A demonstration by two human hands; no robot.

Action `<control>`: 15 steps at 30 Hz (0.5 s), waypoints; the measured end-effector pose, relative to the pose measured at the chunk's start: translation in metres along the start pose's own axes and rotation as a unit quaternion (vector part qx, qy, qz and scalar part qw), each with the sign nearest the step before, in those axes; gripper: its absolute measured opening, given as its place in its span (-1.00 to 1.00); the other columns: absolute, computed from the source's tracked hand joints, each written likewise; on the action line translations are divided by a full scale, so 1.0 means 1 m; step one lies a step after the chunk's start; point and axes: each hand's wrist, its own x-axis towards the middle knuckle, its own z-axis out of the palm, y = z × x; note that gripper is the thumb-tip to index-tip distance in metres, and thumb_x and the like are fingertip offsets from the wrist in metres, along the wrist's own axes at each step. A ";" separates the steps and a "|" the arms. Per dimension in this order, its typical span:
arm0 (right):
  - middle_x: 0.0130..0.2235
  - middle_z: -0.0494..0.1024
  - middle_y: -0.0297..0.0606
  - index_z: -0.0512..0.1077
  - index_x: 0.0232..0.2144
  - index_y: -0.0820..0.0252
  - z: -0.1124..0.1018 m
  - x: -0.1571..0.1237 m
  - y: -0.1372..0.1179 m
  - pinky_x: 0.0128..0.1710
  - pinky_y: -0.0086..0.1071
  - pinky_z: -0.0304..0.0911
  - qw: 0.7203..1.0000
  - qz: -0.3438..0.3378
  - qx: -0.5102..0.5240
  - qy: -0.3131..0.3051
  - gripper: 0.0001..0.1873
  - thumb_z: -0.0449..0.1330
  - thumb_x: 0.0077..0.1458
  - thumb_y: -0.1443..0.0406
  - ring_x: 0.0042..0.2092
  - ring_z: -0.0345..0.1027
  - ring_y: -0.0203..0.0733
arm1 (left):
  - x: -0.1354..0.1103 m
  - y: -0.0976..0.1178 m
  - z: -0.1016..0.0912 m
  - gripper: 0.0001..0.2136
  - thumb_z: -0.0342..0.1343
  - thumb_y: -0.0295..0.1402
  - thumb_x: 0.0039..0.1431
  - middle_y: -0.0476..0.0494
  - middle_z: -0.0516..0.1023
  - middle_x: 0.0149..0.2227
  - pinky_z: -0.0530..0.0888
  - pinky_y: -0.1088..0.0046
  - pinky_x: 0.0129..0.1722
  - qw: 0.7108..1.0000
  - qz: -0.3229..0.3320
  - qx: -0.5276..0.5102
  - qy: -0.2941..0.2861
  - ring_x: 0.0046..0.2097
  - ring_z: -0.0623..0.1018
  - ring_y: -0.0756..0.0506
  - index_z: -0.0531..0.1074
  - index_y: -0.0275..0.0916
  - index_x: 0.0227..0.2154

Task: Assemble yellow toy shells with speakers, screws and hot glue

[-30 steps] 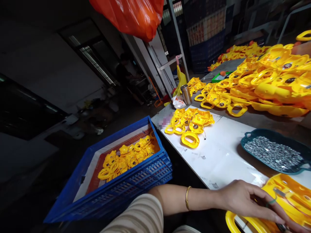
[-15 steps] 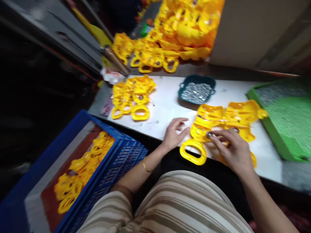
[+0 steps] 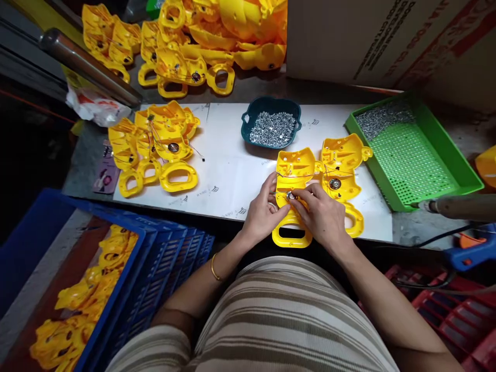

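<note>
The left hand (image 3: 261, 217) grips the yellow shell (image 3: 296, 165); the right hand (image 3: 323, 217) pinches 1 small metal part (image 3: 290, 195) on it.

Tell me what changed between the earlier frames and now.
The left hand slid right off the bare table onto the front yellow shell, meeting the right hand. The right hand still holds its small metal disc against that shell. The view swung from the blue crate down over the table. The screw bowl, green tray and shell pile stayed put.
</note>
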 end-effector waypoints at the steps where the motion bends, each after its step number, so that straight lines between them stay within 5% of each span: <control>1: -0.22 0.53 -0.25 0.53 -0.15 0.06 0.001 0.000 0.000 -0.54 -0.39 -0.14 1.000 0.000 -0.006 -0.003 -0.66 0.03 0.27 0.09 -0.39 0.35 -0.28 | -0.001 -0.001 0.001 -0.23 0.22 -0.44 0.04 -0.24 0.43 0.12 0.45 0.65 -0.41 1.000 -0.001 -0.004 0.005 -0.28 0.50 0.05 0.03 -0.12 0.31; 15: -0.20 0.61 -0.29 0.54 -0.13 0.07 0.015 -0.002 0.005 -0.40 -0.39 0.04 0.999 -0.028 0.026 0.028 -0.69 0.03 0.29 0.16 -0.23 0.43 -0.26 | -0.007 -0.001 0.008 -0.24 0.17 -0.49 0.08 -0.25 0.40 0.13 0.38 0.70 -0.56 0.998 -0.028 -0.056 0.001 -0.53 0.41 0.19 0.00 -0.06 0.32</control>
